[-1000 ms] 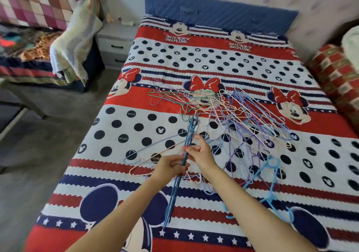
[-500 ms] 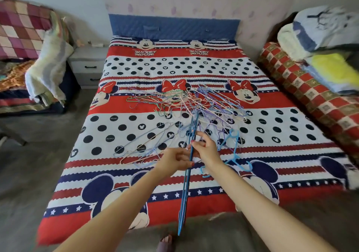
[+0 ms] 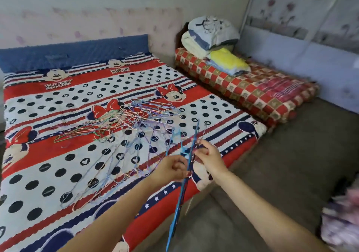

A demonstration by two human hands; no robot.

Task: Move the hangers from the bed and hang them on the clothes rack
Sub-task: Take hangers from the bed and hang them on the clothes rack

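Observation:
A bundle of blue hangers (image 3: 179,199) hangs edge-on in front of me, over the bed's near right corner. My left hand (image 3: 171,167) grips the bundle from the left and my right hand (image 3: 208,157) pinches it from the right, a little higher. A tangled pile of thin wire hangers (image 3: 128,127) in purple, pink, green and blue lies spread across the middle of the bed (image 3: 48,170). No clothes rack is in view.
A red checked mattress (image 3: 258,94) lies on the floor right of the bed, with folded bedding (image 3: 213,38) and a yellow cloth (image 3: 228,59) stacked on it. Grey carpet (image 3: 281,164) spreads to the right. Blurred purple-patterned fabric (image 3: 343,222) fills the lower right corner.
My view has swung right and pulled back from the bed. Both hands keep their hold on the blue hangers, which have come away from the pile toward the bed's right corner.

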